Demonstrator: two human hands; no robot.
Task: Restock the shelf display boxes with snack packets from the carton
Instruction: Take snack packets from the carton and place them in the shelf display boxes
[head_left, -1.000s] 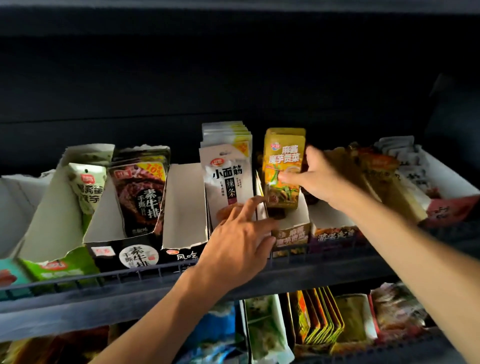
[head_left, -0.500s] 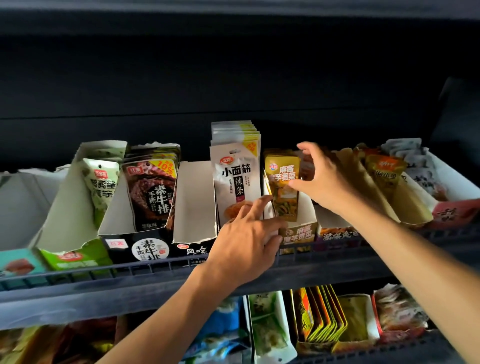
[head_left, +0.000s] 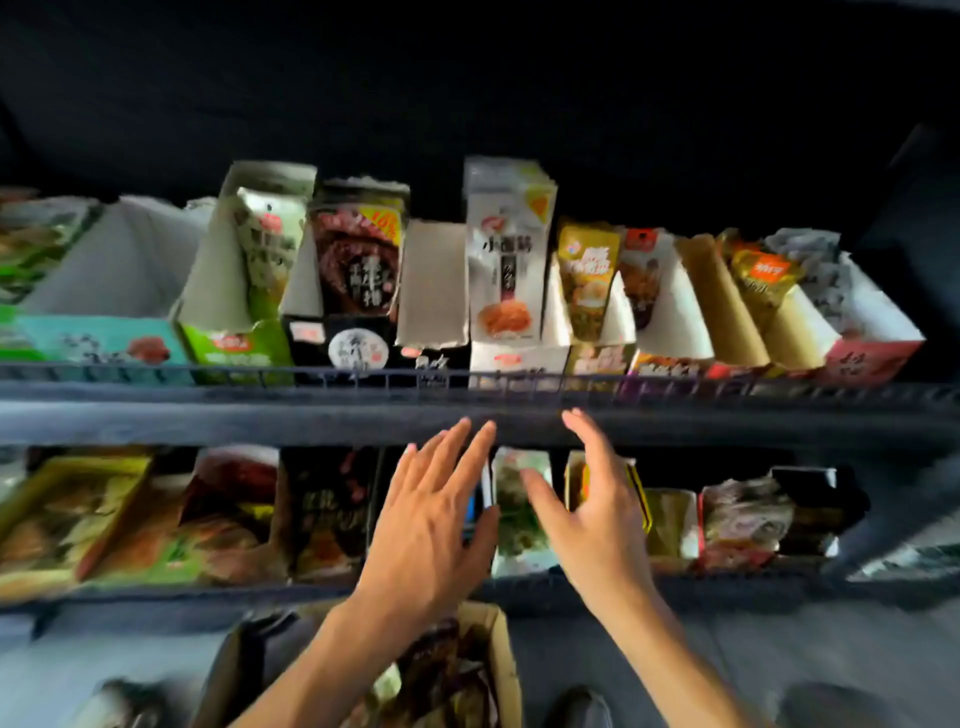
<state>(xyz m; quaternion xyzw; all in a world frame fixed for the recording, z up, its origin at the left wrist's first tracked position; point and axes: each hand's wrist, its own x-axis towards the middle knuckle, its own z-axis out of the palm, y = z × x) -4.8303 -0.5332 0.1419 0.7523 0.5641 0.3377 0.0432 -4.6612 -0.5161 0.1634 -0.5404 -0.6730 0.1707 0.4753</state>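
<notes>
Both hands, my left hand (head_left: 431, 525) and right hand (head_left: 597, 519), hang spread and empty below the shelf (head_left: 208, 415), above the carton (head_left: 498, 654)

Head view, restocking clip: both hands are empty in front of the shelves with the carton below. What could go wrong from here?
1. The tall white packets rise well above their display box; a knock on the next reach might tip them.
2. The left hand and right hand hang close together before the lower shelf rail; reaching for the carton together, they may collide.
3. The frame is blurred, so packet labels could be misread and land in the wrong box.
</notes>
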